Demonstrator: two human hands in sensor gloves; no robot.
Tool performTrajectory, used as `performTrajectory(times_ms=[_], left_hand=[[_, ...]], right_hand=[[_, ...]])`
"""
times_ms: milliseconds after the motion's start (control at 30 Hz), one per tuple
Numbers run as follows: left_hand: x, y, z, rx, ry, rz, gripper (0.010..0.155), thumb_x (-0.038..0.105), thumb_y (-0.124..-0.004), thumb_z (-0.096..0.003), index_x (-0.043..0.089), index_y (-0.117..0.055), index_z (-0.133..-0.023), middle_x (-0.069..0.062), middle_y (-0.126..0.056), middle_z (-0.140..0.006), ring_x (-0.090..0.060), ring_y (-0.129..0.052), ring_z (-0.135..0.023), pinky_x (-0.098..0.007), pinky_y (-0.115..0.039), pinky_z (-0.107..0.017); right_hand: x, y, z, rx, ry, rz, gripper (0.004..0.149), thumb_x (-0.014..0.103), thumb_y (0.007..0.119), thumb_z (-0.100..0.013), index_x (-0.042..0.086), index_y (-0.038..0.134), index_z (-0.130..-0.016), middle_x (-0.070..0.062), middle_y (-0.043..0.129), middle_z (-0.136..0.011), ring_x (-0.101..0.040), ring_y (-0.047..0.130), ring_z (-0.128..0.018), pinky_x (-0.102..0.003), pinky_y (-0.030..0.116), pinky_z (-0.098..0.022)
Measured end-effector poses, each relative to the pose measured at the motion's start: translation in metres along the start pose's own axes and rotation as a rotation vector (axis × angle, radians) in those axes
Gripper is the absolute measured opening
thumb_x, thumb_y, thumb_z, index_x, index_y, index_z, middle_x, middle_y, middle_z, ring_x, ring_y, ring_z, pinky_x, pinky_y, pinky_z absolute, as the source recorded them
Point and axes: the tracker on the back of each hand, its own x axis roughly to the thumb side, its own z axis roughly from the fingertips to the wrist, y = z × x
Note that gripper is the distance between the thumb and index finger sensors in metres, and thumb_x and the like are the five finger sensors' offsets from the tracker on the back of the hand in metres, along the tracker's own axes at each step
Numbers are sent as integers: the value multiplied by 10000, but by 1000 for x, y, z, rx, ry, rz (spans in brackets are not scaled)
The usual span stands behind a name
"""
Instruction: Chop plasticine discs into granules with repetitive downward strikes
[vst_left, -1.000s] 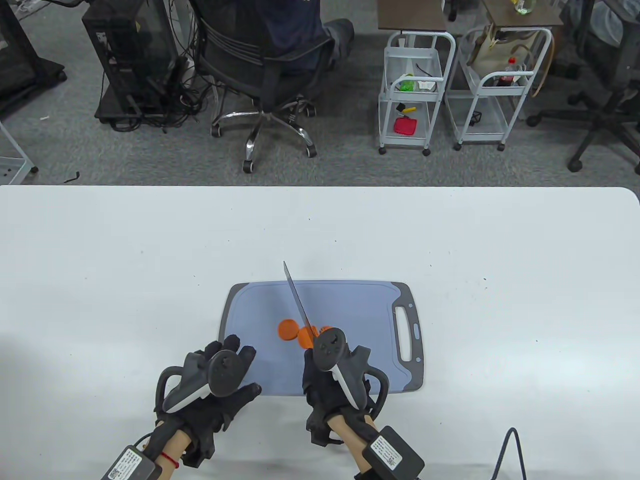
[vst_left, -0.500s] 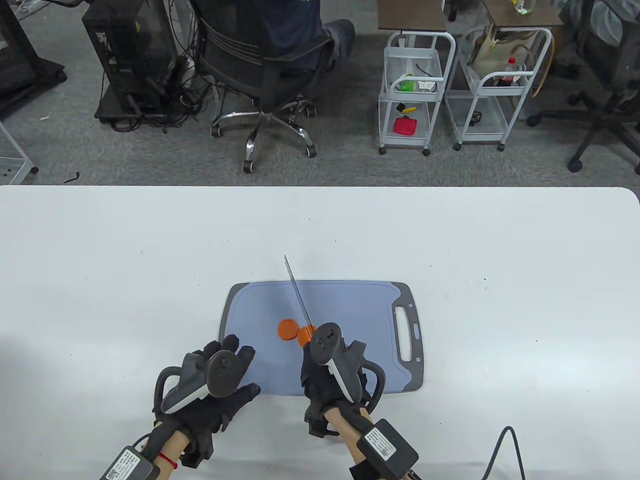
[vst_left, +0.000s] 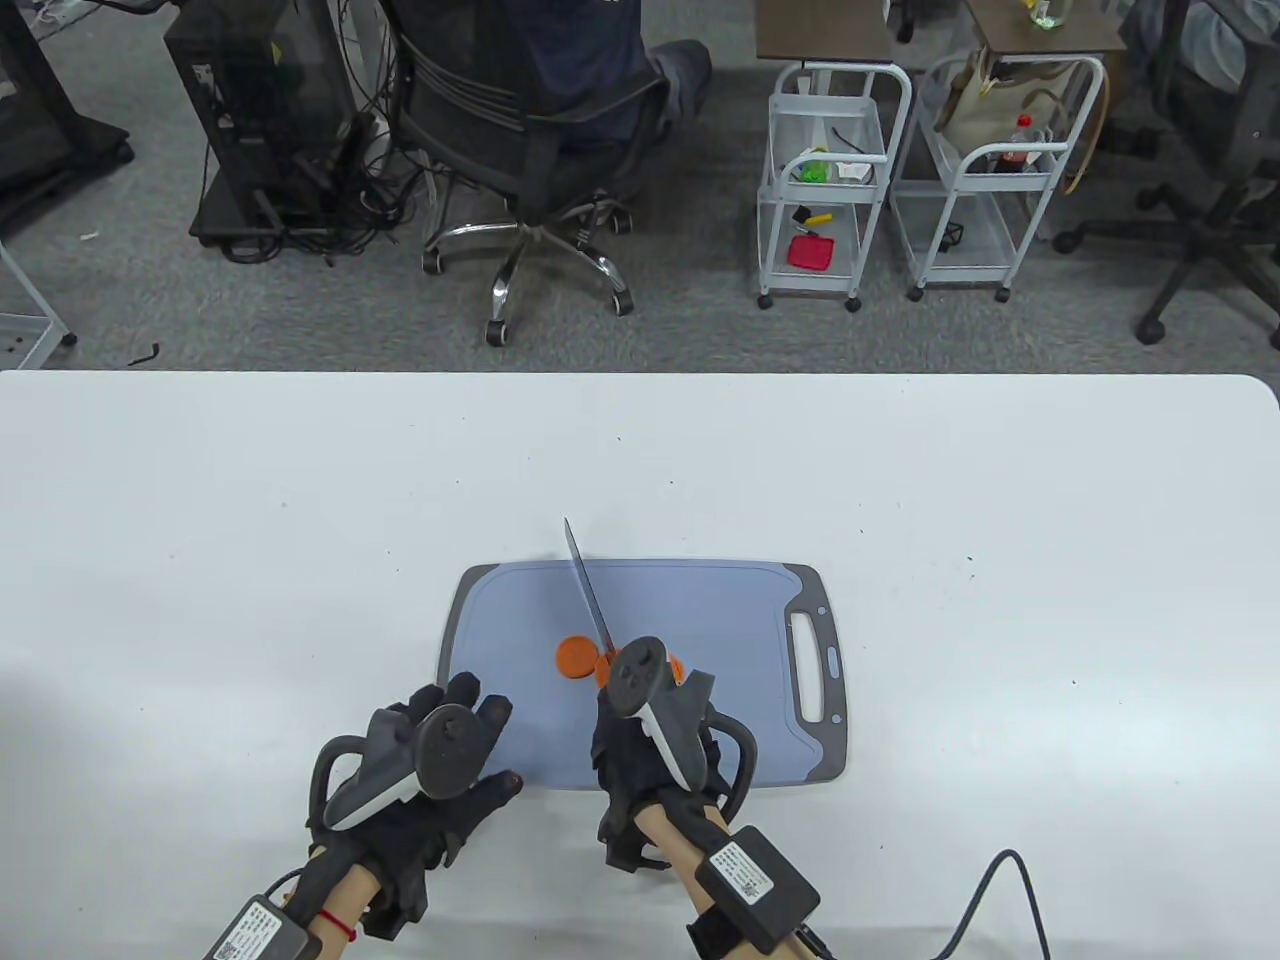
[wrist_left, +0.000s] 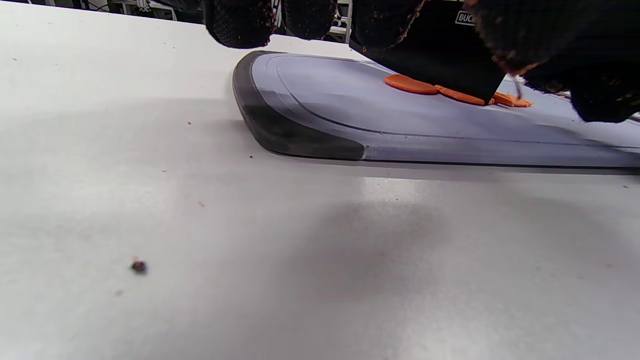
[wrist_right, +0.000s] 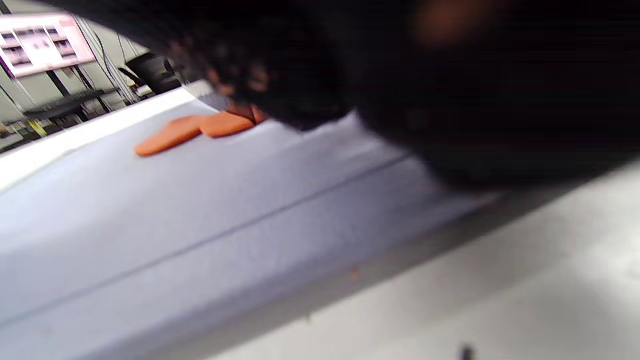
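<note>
The right hand (vst_left: 650, 735) grips a knife (vst_left: 588, 590) by its handle, which the glove hides in the table view. Over the last second this hand has crept left and slightly away from the person, so its tracker now covers more of the orange plasticine discs (vst_left: 577, 657). The blade tip has barely shifted, rising a little half a second ago and now dropping back, which reads as one short chopping stroke over the right part of the cluster.

The discs lie on the blue-grey cutting board (vst_left: 700, 600), left of its middle. The leftmost one is a whole round. At the right end the left wrist view shows a few rougher bits, probably the first cut pieces, though the glove partly covers them. By that judgement the chopping has only begun, and most of the material is uncut.

The left hand (vst_left: 440, 770) has not moved. It lies flat with fingers spread on the board's near-left corner, holding nothing and steadying the board on the white surface (vst_left: 200, 520).

In the left wrist view, white letters "BUCK" show on a dark object behind the fingers, cut off at the edge.
</note>
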Motion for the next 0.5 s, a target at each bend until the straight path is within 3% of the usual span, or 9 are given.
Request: performTrajectory(times_ms=[100,400,500], left_hand=[[-1,1,-1,3,5,5,791,668,-608,-420,334,-505,-1129,-99,-405,-1271,-482,-543,-1117,-651,-444,-771],[1,-1,-2,-14,4,-4,792,669,-607,-420,334,-505,-1130,-98,-407,-1271,-481,-543,-1118,-651,-444,-771],[1,0,-2,-17,7,-6,792,669,-607,-419,335,-505,-1129,-97,-405,-1272,-481,-543,-1117,-652,-444,-771]], right_hand=[[-4,-10,9,-60,-22,-29,476,494,771,-497,86,829,-734,8,999,-355,-214,1043,99,-433,871,33],[5,-1,14,49,16,100,478,489,749,-508,72,804,-736,7,988,-359,-214,1048,98,-441,872,36],[11,4,8,24,36,101,481,492,747,-501,70,798,-726,12,987,-353,-218,1057,100,-447,878,36]])
